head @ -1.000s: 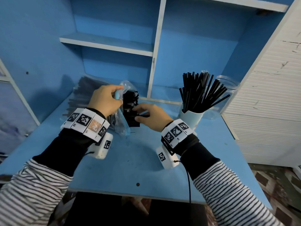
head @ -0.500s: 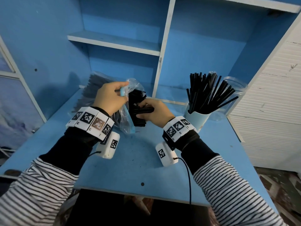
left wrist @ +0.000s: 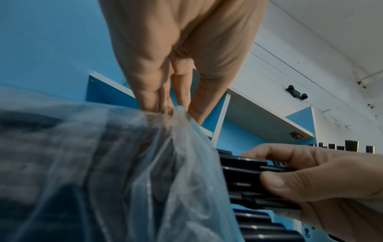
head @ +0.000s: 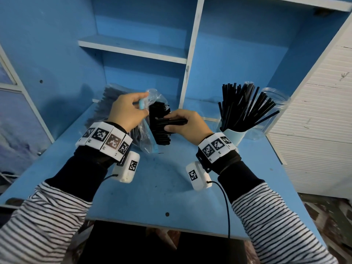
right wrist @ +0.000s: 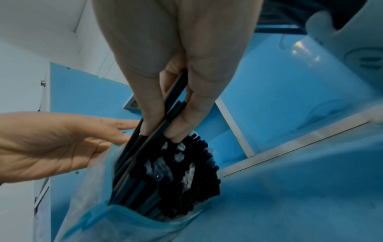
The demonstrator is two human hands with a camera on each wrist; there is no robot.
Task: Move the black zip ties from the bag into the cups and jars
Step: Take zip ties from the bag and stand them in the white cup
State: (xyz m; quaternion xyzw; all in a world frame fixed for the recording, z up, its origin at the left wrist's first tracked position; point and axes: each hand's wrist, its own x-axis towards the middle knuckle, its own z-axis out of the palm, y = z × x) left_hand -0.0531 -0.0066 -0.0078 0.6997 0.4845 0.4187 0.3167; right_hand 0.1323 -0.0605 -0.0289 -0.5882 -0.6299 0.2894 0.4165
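Note:
A clear plastic bag (head: 144,128) with a blue rim lies on the blue desk, packed with black zip ties (head: 159,130). My left hand (head: 127,111) pinches the bag's upper edge and holds its mouth up. My right hand (head: 182,123) pinches a small bundle of zip ties (right wrist: 165,117) at the bag's mouth, their far ends still inside the bag (right wrist: 132,217). In the left wrist view, the left fingers (left wrist: 157,101) grip the plastic (left wrist: 145,163). To the right stands a light blue cup (head: 234,135) full of upright zip ties, with a clear jar (head: 274,103) behind it.
Another flat bag of dark ties (head: 106,105) lies behind my left hand against the blue back wall. Blue shelves (head: 133,47) rise above the desk (head: 152,187). A white cabinet (head: 314,130) borders the right side.
My right hand has closed on a few ties and drawn them slightly rightward out of the bag's mouth. My left hand keeps its hold on the bag's edge.

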